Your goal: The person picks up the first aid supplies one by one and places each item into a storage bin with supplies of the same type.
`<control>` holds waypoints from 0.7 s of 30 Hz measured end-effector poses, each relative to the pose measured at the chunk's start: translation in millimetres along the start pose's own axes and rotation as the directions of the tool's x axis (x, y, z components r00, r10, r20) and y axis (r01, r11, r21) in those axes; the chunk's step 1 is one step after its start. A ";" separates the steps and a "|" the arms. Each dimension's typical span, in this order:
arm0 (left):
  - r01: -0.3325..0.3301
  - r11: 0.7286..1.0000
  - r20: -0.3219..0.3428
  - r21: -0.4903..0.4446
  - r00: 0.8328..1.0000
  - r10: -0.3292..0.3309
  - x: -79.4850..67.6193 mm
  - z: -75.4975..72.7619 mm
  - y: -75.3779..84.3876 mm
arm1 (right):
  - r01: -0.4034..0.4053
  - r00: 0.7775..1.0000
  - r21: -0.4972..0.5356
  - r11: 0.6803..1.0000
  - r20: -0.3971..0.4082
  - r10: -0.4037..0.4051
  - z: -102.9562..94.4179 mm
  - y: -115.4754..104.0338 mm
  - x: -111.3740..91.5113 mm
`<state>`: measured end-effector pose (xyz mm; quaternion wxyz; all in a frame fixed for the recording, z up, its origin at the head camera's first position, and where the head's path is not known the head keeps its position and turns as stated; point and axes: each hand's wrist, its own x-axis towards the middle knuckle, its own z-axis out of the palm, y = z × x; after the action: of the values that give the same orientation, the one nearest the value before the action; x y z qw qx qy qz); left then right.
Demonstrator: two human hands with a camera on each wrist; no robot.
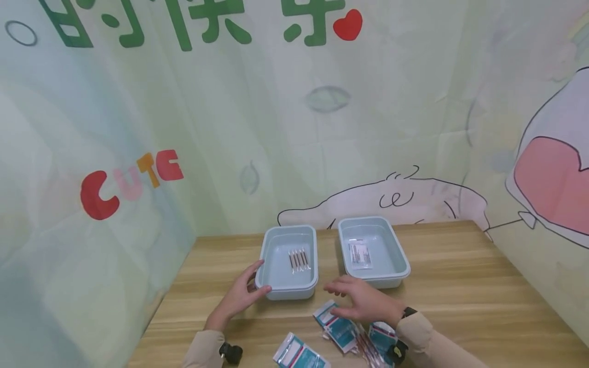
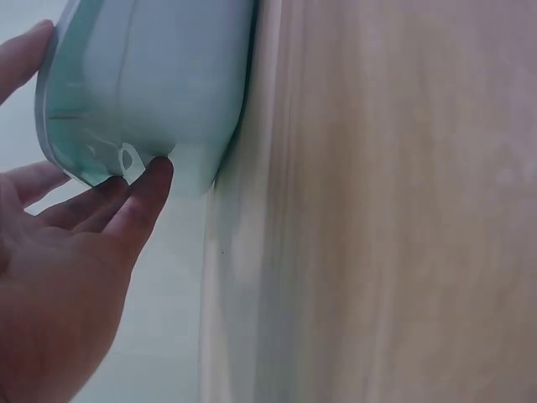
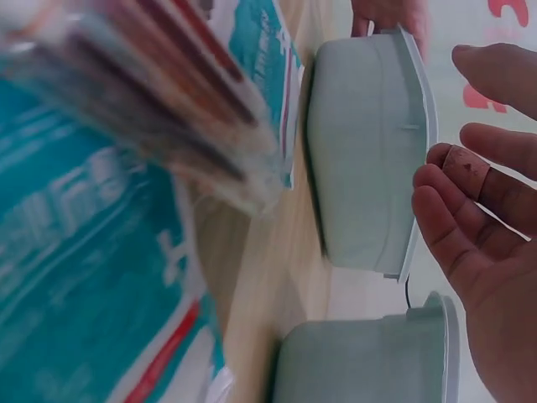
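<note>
My left hand (image 1: 239, 296) grips the near-left corner of a light-blue plastic bin (image 1: 285, 294). In the left wrist view its fingers (image 2: 144, 197) rest on the outer wall under the rim, thumb at the rim. Several brown-stemmed cotton swabs (image 1: 299, 260) lie side by side in this bin. My right hand (image 1: 365, 299), fingers loosely bent, hovers in front of the second light-blue bin (image 1: 382, 282), holding nothing. An adhesive bandage (image 3: 466, 172) wraps one of its fingers. A small white printed packet (image 1: 360, 255) lies inside the second bin.
Teal-and-white packets lie near the table's front: one (image 1: 301, 352) toward the middle, another (image 1: 339, 329) below my right hand, a third (image 1: 383, 337) by the right wrist. A clear bundle of brown-stemmed swabs (image 1: 368, 350) lies among them. A printed cloth backdrop (image 1: 276, 128) rises behind the wooden table (image 1: 469, 286).
</note>
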<state>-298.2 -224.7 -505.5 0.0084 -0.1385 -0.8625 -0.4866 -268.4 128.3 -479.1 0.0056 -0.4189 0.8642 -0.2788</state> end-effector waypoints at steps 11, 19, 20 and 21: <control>0.004 1.000 -0.012 0.013 1.000 -0.004 2.6 -0.8 3.6 | -0.122 0.990 0.002 0.993 0.075 0.122 -2.7 9.9 -26.6; 0.014 1.000 -0.009 -0.002 1.000 -0.014 -0.8 0.8 0.9 | -0.150 0.985 -0.013 0.989 0.082 0.151 2.6 15.3 -43.3; 0.016 1.000 -0.009 -0.002 1.000 -0.016 -0.5 0.9 1.2 | -0.142 0.987 -0.020 0.990 0.072 0.143 3.2 15.9 -44.5; 0.017 1.000 -0.009 -0.003 1.000 -0.017 0.0 0.9 1.4 | -0.136 0.988 -0.033 0.990 0.064 0.137 3.8 16.8 -45.6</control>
<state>-297.7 -223.3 -504.8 0.0079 -0.1288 -0.8629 -0.4886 -250.0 167.9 -500.6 0.0473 -0.3678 0.8941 -0.2513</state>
